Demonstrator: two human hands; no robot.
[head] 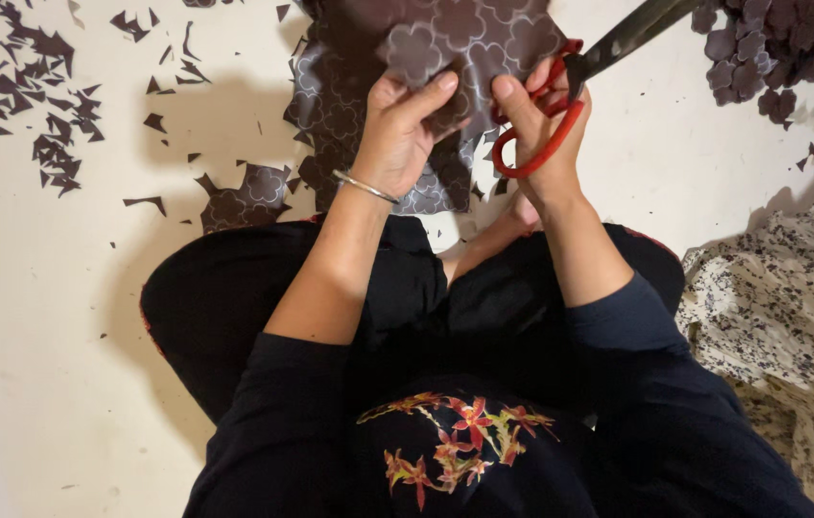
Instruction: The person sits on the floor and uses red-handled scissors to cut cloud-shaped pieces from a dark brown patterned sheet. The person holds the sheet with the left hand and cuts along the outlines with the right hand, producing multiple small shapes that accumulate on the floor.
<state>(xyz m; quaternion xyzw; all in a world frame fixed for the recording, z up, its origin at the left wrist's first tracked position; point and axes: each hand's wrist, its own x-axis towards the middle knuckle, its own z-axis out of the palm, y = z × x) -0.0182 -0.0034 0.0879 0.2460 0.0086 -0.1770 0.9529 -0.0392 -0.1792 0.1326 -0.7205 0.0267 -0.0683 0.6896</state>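
My left hand grips the near edge of a dark purple fabric printed with pale flower outlines, thumb on top. A thin metal bangle circles that wrist. My right hand holds red-handled scissors, fingers through the loops, and its thumb presses the same fabric. The dark blades point up and to the right, past the cloth's edge. The fabric hangs from my hands down to the floor in front of my crossed legs.
Dark fabric scraps litter the pale floor at upper left. A pile of cut flower shapes lies at upper right. A speckled light cloth spreads on the right. Another offcut rests by my left knee.
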